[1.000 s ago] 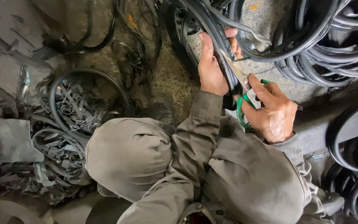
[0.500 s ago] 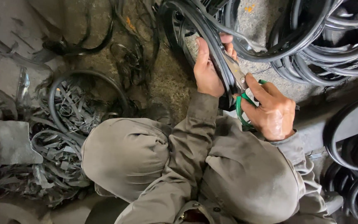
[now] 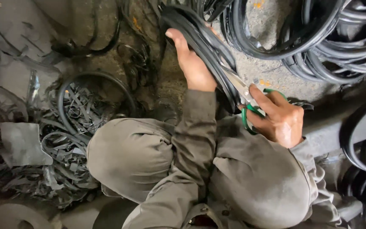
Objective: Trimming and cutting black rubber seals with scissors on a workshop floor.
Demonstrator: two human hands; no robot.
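A heap of black rubber scraps (image 3: 64,140) lies on the floor at left, the left hand (image 3: 193,63) grips the black rubber ring (image 3: 204,46) held up in the middle, and just right the right hand (image 3: 278,118) holds green-handled scissors (image 3: 248,99), blades on the rubber.

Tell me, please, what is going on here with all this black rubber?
A person crouches on the ground. The left hand grips a black rubber ring and holds it up, while the right hand works green-handled scissors whose blades sit against the rubber. A heap of cut rubber strips lies on the left of the view beside the knee, and more black rings are stacked at the upper right.
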